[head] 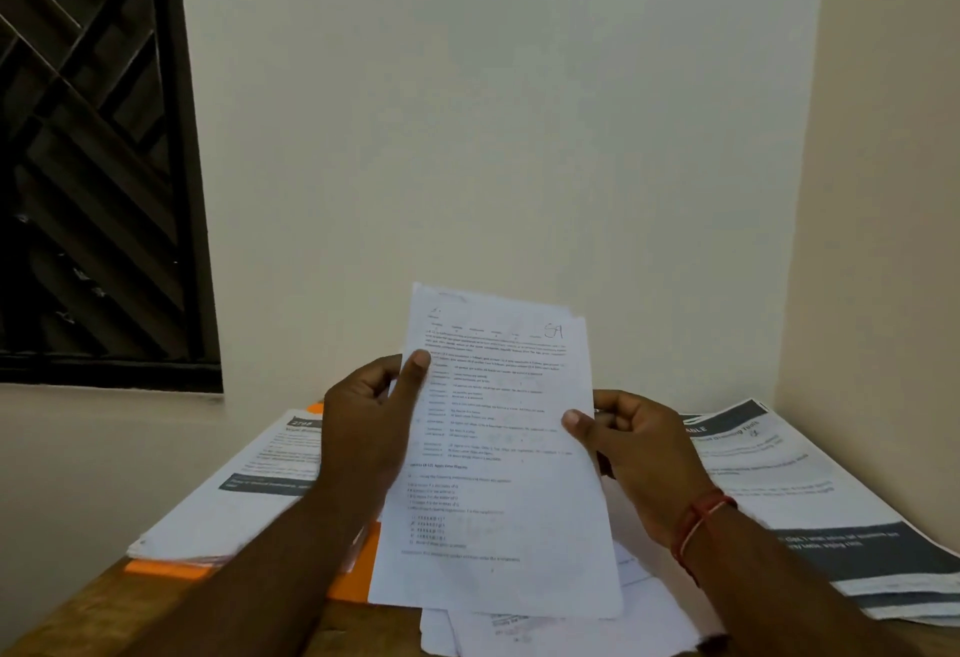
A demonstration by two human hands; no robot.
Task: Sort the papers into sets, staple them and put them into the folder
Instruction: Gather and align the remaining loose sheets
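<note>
I hold a thin set of printed white sheets (498, 448) upright above the table, text facing me. My left hand (369, 422) grips its left edge, thumb on the front near the top. My right hand (628, 443) grips the right edge, thumb on the front at mid-height. An orange folder (353, 573) lies flat under the papers, only its edges showing. A stack of papers (249, 480) with a dark banner rests on the folder at the left. More loose sheets (545, 625) lie below the held set. No stapler is in view.
Another pile of printed pages (831, 516) with dark bands fills the right side of the wooden table (104, 609), against the wall corner. A dark barred window (88, 163) is at the upper left. A pale wall stands just behind the table.
</note>
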